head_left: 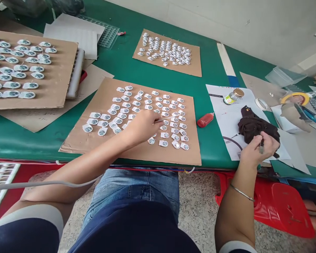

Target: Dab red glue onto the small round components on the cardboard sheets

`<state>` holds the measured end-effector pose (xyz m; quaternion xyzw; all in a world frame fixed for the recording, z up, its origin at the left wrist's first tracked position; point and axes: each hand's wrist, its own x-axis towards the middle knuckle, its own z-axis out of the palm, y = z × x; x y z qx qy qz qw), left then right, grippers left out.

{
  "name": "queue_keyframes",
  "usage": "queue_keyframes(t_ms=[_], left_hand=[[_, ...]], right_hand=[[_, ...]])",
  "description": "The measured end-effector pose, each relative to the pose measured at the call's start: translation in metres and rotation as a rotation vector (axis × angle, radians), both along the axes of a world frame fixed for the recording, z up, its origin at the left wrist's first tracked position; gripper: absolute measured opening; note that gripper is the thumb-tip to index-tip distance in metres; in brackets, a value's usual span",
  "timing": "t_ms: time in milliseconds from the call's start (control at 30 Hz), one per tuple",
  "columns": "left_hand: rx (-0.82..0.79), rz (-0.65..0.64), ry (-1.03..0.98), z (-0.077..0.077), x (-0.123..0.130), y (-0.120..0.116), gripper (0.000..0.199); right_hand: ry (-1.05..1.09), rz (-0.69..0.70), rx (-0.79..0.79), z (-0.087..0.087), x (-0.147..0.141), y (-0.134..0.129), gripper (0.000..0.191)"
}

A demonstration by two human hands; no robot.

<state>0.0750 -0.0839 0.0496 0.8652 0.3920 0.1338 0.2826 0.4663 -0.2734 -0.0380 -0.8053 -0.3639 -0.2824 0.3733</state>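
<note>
My left hand point(143, 126) is closed on thin metal tweezers point(160, 120), above the middle of a brown cardboard sheet point(76, 137). Their tips point right, toward small white tagged pieces point(163, 143) with round printed faces, laid out in loose rows on the sheet. I cannot tell whether the tips touch one. Over at the right, my right hand point(262, 149) grips a slim pen-like tool point(261, 146) whose kind is unclear. That hand rests against a crumpled dark cloth point(255, 124), and its fingers partly hide the tool.
A red squeeze bottle point(205, 120) lies beside the sheet. A gold-lidded glass jar point(234, 96) lies on white paper point(216, 102). More pieces cover a raised cardboard point(60, 70) at left and another cardboard point(196, 61) behind. A yellow tape roll point(295, 98) sits far right.
</note>
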Motion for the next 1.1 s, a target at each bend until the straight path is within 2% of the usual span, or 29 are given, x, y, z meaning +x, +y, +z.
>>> queue_keyframes(t_ms=[167, 267, 367, 433, 533, 600, 667, 833, 967, 1033, 1100], left_hand=[[-0.053, 0.233, -0.284, 0.010, -0.033, 0.011, 0.031], [-0.193, 0.307, -0.461, 0.009, -0.048, 0.016, 0.045], [-0.342, 0.336, -0.651, 0.005, -0.055, 0.023, 0.053], [-0.391, 0.334, -0.777, 0.005, -0.057, 0.028, 0.049], [-0.436, 0.247, -0.918, 0.008, -0.056, 0.037, 0.028], [-0.457, 0.184, -0.960, 0.012, -0.056, 0.039, 0.016], [-0.480, 0.146, -0.965, 0.015, -0.056, 0.039, 0.017], [-0.528, 0.007, -0.927, 0.016, -0.054, 0.032, 0.023], [-0.301, -0.052, -0.758, 0.014, -0.044, 0.021, 0.014], [-0.179, -0.085, -0.682, 0.014, -0.039, 0.013, 0.012], [-0.128, -0.130, -0.633, 0.012, -0.034, 0.007, 0.014]], right_hand=[[-0.052, 0.034, -0.375, 0.010, 0.012, 0.000, 0.039], [-0.015, 0.003, -0.446, 0.020, 0.014, 0.008, 0.045], [-0.028, 0.010, -0.494, 0.033, -0.001, 0.027, 0.055], [-0.061, 0.123, -0.570, 0.042, -0.022, 0.046, 0.060], [-0.125, 0.334, -0.760, 0.050, -0.055, 0.074, 0.066], [-0.159, 0.399, -0.870, 0.051, -0.070, 0.089, 0.068], [-0.183, 0.431, -0.925, 0.048, -0.077, 0.099, 0.069], [-0.210, 0.466, -0.915, 0.037, -0.078, 0.106, 0.056], [-0.225, 0.438, -0.827, 0.037, -0.080, 0.101, 0.047], [-0.221, 0.406, -0.708, 0.040, -0.082, 0.097, 0.045], [-0.188, 0.360, -0.509, 0.043, -0.085, 0.092, 0.043]])
